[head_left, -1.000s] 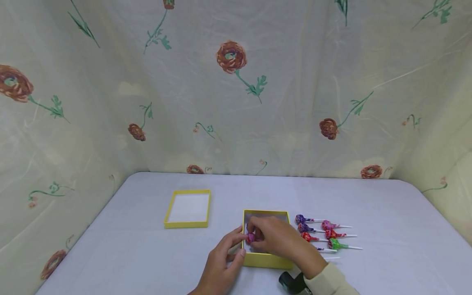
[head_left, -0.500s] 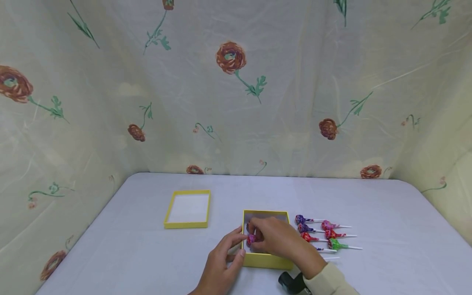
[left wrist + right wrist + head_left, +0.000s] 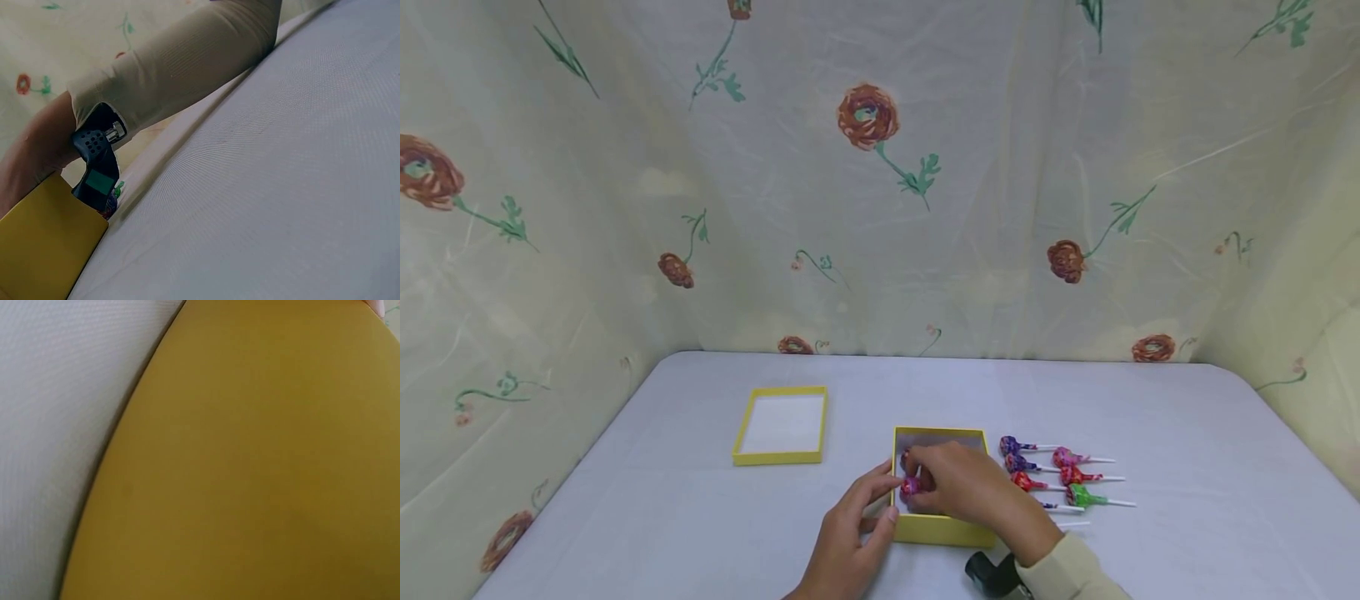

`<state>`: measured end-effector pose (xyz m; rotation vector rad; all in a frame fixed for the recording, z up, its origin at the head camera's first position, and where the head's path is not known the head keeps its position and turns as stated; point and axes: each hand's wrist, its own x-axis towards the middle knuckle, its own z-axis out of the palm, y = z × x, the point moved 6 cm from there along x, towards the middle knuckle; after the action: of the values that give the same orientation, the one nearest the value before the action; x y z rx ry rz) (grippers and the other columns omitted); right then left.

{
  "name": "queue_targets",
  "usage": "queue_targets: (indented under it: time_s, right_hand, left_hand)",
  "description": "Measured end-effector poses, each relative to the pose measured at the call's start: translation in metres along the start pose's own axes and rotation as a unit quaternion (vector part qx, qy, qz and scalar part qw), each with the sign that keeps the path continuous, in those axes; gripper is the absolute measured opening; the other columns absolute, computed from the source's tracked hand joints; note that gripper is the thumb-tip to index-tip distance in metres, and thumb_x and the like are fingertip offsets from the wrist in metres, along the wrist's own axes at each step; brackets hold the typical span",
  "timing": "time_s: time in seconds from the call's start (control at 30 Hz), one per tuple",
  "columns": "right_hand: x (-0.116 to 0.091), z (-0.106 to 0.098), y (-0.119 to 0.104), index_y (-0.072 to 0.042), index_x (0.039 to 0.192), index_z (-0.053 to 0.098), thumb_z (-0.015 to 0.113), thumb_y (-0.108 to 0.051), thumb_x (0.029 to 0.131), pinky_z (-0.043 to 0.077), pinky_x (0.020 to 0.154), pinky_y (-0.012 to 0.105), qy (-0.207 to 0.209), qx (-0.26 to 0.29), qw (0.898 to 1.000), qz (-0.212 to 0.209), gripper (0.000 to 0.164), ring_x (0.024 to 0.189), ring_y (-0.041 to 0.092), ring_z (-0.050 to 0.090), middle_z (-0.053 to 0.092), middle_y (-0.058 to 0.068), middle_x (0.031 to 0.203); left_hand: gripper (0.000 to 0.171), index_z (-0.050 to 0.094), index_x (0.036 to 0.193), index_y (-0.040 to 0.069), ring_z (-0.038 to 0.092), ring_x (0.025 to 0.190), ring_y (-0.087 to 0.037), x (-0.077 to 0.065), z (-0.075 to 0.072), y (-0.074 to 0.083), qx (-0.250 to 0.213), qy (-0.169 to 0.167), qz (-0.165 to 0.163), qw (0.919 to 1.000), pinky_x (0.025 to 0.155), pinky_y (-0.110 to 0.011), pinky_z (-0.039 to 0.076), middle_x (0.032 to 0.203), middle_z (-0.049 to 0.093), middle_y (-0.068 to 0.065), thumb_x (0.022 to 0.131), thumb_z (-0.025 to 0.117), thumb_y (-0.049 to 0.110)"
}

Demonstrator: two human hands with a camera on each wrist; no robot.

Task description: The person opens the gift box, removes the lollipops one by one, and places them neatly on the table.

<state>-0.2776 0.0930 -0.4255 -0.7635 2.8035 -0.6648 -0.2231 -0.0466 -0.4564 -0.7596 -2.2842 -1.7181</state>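
Note:
Inside the yellow box (image 3: 946,531), which stands uncovered on the table, my right hand (image 3: 958,483) pinches a pink-purple wrapped lollipop (image 3: 910,487) near the left wall. Its stick is hidden beneath my fingers. Another dark wrapped lollipop head (image 3: 905,458) partly shows behind it, in the box. My left hand (image 3: 853,529) rests against the box's left side, fingertips at the rim and thumb by the near corner. Yellow box wall (image 3: 250,456) fills most of the right wrist view. The left wrist view catches the box (image 3: 47,240) and my right sleeve (image 3: 169,65).
Right of the box lie several wrapped lollipops (image 3: 1078,476) in two columns, sticks pointing right; my right forearm covers some. The yellow-rimmed lid (image 3: 786,422) lies at the back left. A black wrist-camera mount (image 3: 992,575) hangs under my right wrist. Flowered cloth (image 3: 985,275) surrounds the table.
Very little differs. Both hands keep their places at the box, and the pink-purple lollipop shifts only slightly between my right fingers.

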Motion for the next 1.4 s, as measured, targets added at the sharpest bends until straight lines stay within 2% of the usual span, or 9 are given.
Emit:
queue_targets:
  time_s: [0.2,0.7,0.97,1.4]
  right_hand:
    - [0.0002,-0.0004,-0.0001,-0.02,0.096,0.069,0.078,-0.031,0.081,0.048,0.061,0.022,0.003,-0.015,1.0,0.005,0.02,0.067,0.006,0.052,0.058,-0.014,0.075]
    - [0.0008,-0.0004,-0.0001,-0.018,0.096,0.072,0.075,-0.035,0.083,0.047,0.059,0.022,0.011,-0.029,0.999,0.008,0.022,0.066,0.005,0.051,0.059,-0.014,0.074]
    - [0.0013,0.0015,0.0006,-0.015,0.1,0.074,0.073,-0.036,0.085,0.046,0.056,0.022,0.009,-0.031,0.999,0.025,0.026,0.064,0.006,0.051,0.059,-0.013,0.073]
    - [0.002,0.0018,0.0002,-0.015,0.096,0.076,0.073,-0.034,0.085,0.044,0.055,0.022,0.009,-0.04,0.999,0.01,0.022,0.063,0.007,0.05,0.056,-0.014,0.068]
  left_hand:
    - [0.028,0.056,0.125,0.01,0.055,0.121,-0.025,-0.0002,-0.0002,0.0023,-0.008,0.005,0.01,0.9999,0.082,-0.025,0.057,0.144,0.046,-0.012,0.097,0.056,0.009]
    - [0.028,0.056,0.125,0.007,0.055,0.121,-0.026,-0.0003,-0.0004,0.0031,-0.003,0.006,0.016,0.9999,0.081,-0.026,0.057,0.143,0.047,-0.013,0.097,0.056,0.008]
    - [0.028,0.056,0.125,0.006,0.055,0.122,-0.026,-0.0004,0.0001,0.0005,-0.001,0.002,0.007,1.0,0.081,-0.025,0.057,0.144,0.046,-0.013,0.097,0.056,0.01]
    - [0.029,0.056,0.126,0.007,0.054,0.123,-0.025,0.0001,-0.0001,0.0007,0.0,-0.003,-0.006,1.0,0.083,-0.025,0.056,0.144,0.046,-0.012,0.097,0.056,0.009]
